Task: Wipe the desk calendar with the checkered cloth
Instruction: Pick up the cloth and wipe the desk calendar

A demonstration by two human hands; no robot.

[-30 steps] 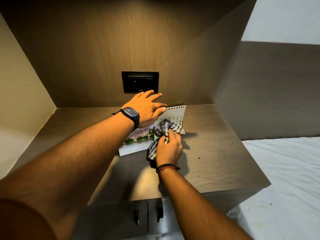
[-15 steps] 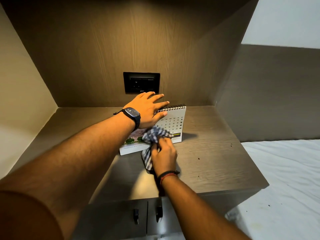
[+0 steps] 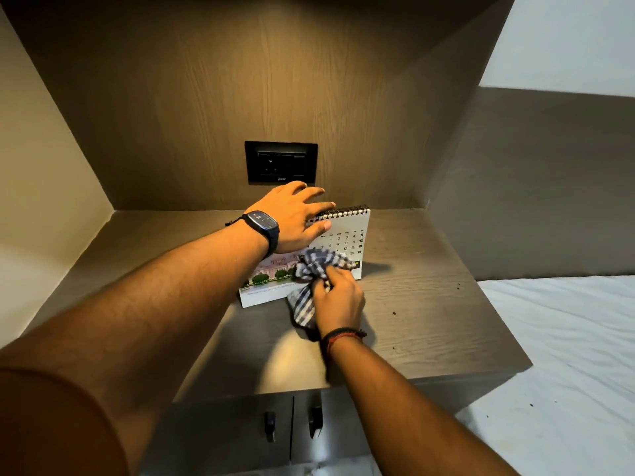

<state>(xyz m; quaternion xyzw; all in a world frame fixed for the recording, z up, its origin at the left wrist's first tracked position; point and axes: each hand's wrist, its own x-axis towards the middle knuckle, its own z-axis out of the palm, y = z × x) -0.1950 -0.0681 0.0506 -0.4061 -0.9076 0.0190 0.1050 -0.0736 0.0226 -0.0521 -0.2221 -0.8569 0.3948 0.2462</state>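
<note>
A white spiral-bound desk calendar (image 3: 347,231) stands on the wooden shelf (image 3: 422,304), its page showing a date grid and a building picture. My left hand (image 3: 295,216), with a dark watch on the wrist, rests over the calendar's top left edge, fingers spread across the spiral and thumb on the page. My right hand (image 3: 338,297) grips the bunched blue-and-white checkered cloth (image 3: 318,269) and presses it against the lower middle of the calendar's face. A tail of the cloth hangs down beside my palm.
A black wall socket (image 3: 281,162) sits in the wooden back panel behind the calendar. Side walls close in the shelf on the left and right. Two cabinet door handles (image 3: 292,422) show below the front edge. A white bed sheet (image 3: 556,355) lies at the right.
My right hand has slid the cloth left and then back right along the lower part of the calendar's face. My left hand has stayed on the top edge.
</note>
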